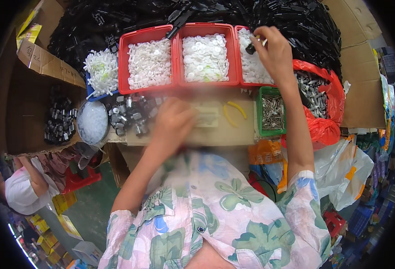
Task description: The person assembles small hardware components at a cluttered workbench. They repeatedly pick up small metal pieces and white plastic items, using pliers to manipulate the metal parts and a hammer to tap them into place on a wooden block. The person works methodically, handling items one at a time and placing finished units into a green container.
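Note:
My right hand (273,51) is over the right-hand red tray (256,84), fingers pinched. A small black part (251,48) shows at its fingertips; a pale bit there is too small to name. My left hand (175,120) is smeared by motion above the cardboard work surface (224,139). It is closest to a heap of small silver-and-black motor-like parts (132,112), and its fingers cannot be made out. Beside it on the cardboard is a blurred pale rectangular piece (206,117). Yellow-handled pliers (236,113) lie to the right of that.
Red trays hold white plastic pieces (150,62) and white discs (205,54). White pegs (101,69) fill a blue tray on the left, above a bowl (92,122). A green tray (271,133) holds screws. Grey pieces sit in a red bag (336,89). Black parts (229,13) pile up behind.

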A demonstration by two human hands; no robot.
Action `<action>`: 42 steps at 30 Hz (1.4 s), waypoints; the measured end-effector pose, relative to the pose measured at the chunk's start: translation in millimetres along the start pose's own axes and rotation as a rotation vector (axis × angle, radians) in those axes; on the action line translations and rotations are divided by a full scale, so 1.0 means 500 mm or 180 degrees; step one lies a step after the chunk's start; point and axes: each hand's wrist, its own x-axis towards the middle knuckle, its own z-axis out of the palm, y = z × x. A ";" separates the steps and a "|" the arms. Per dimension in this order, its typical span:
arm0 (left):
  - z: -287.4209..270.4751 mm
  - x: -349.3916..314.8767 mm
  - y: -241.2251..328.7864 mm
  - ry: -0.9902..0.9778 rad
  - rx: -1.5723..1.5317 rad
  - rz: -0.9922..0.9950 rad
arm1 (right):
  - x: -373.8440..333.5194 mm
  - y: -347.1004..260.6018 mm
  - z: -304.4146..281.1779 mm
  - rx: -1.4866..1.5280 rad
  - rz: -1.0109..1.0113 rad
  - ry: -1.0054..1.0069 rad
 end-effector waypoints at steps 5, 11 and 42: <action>-0.005 0.003 0.008 0.0027 0.0013 0.0007 | 0.079 0.039 0.036 -0.1037 0.0248 -0.0002; -0.017 0.000 0.010 0.0097 0.0029 -0.0057 | 0.093 0.067 0.047 -0.0483 0.1011 -0.0226; -0.055 0.040 0.004 0.0738 -0.2684 -0.1892 | -0.049 -0.108 -0.080 0.3472 0.1496 -0.2382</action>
